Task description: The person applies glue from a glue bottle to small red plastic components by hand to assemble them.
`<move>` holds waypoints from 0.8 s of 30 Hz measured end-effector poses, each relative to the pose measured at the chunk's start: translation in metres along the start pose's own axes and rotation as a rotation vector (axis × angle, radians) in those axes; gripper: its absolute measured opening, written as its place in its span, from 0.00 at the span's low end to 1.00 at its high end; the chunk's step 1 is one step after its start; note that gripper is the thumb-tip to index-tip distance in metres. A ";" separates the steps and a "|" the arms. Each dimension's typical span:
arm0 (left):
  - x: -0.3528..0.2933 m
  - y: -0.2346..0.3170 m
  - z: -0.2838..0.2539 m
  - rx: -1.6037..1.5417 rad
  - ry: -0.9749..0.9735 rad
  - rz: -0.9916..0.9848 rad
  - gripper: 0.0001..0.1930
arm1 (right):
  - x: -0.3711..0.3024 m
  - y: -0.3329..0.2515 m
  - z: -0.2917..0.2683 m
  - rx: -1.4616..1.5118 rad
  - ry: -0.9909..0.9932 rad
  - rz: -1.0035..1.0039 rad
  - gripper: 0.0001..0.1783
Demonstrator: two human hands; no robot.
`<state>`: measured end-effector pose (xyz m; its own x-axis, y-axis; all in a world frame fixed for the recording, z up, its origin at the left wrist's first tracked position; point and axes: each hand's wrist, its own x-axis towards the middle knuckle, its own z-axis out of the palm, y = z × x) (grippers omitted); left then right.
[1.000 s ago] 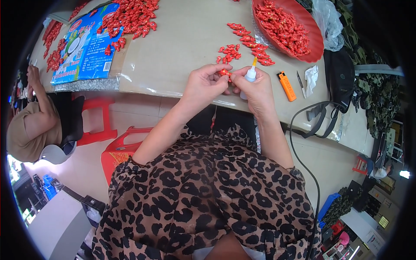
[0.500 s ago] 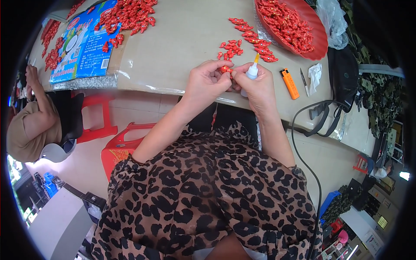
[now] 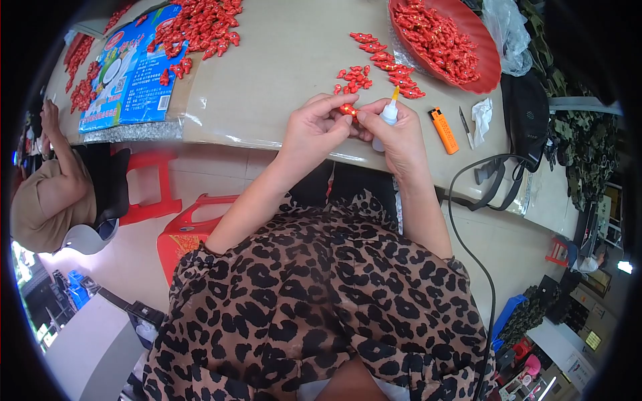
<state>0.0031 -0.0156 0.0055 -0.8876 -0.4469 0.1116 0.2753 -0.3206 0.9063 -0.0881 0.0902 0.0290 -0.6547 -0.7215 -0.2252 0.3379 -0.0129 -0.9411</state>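
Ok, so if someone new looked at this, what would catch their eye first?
Probably the leopard-print top filling the lower middle, then the red bowl heaped with small red pieces at the upper right. In the middle, at the table's near edge, the left hand pinches a red piece and the right hand holds a white bottle with a yellow tip.

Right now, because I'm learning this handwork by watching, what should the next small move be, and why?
Probably a gentle press on the small red piece by the right hand: the left hand pinches the piece, the right hand is close beside it, and the white bottle in that hand points its yellow nozzle away from it.
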 end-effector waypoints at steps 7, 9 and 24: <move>-0.001 0.001 -0.002 0.056 -0.031 -0.005 0.14 | 0.001 0.001 -0.003 -0.029 -0.016 0.034 0.05; -0.001 0.000 -0.003 0.067 -0.037 0.035 0.13 | -0.001 0.002 -0.004 -0.023 -0.015 0.008 0.06; 0.002 -0.001 -0.001 -0.004 -0.010 0.040 0.17 | -0.013 0.013 -0.027 0.293 -0.004 -0.232 0.07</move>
<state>0.0014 -0.0166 0.0045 -0.8796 -0.4509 0.1516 0.3120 -0.3062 0.8994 -0.0936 0.1184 0.0125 -0.7345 -0.6785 -0.0126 0.3600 -0.3739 -0.8547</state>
